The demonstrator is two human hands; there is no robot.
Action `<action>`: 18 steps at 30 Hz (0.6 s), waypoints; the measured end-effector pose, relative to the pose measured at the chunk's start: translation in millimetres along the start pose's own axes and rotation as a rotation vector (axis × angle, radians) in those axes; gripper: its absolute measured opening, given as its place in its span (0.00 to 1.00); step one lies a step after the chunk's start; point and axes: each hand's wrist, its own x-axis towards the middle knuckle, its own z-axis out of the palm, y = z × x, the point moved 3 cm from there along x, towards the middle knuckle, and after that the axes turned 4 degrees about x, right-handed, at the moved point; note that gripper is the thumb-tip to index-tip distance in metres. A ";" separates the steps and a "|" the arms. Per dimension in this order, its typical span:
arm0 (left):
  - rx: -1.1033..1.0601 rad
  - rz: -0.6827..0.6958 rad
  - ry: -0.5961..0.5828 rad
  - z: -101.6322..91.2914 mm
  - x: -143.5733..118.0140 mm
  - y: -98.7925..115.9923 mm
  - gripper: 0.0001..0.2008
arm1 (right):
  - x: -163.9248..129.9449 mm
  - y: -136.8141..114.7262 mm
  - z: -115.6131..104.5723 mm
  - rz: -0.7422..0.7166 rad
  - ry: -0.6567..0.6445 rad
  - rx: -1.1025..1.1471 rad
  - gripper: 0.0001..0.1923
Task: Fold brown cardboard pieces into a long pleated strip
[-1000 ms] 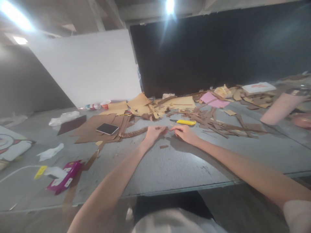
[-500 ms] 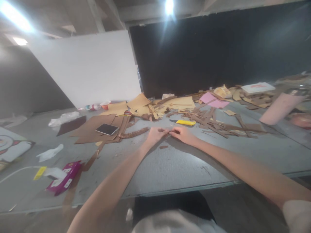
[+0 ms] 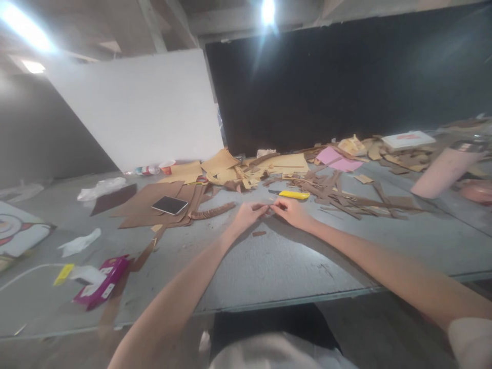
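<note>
My left hand (image 3: pixel 246 215) and my right hand (image 3: pixel 291 211) meet over the grey table (image 3: pixel 269 261), fingertips pinched together on a small brown cardboard strip (image 3: pixel 268 209). A long ridged brown cardboard strip (image 3: pixel 211 210) lies on the table, running left from my left hand. A small brown scrap (image 3: pixel 259 233) rests just below my hands. A yellow utility knife (image 3: pixel 292 194) lies a little beyond my right hand.
A phone (image 3: pixel 169 204) sits on brown cardboard sheets (image 3: pixel 146 200) at left. Several tan and brown offcuts (image 3: pixel 342 192) litter the back. A pink paper (image 3: pixel 338 158), a pink tumbler (image 3: pixel 442 171), a magenta box (image 3: pixel 102 282) and white tissue (image 3: pixel 79 242) are about.
My two hands have drawn slightly closer together and a little farther up the table, still pinching the small strip. Nothing else on the table has moved.
</note>
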 end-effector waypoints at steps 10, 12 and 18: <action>0.066 0.056 -0.028 -3.9 -2.4 -1.3 0.26 | -1.4 -8.1 -0.1 0.077 -0.089 0.038 0.22; 0.092 0.054 -0.039 -3.2 -3.2 -0.9 0.25 | -1.6 -8.7 -0.2 0.071 -0.105 0.052 0.23; 0.119 0.053 -0.062 0.3 -3.3 0.2 0.23 | -1.3 -6.5 0.0 -0.013 -0.102 0.012 0.25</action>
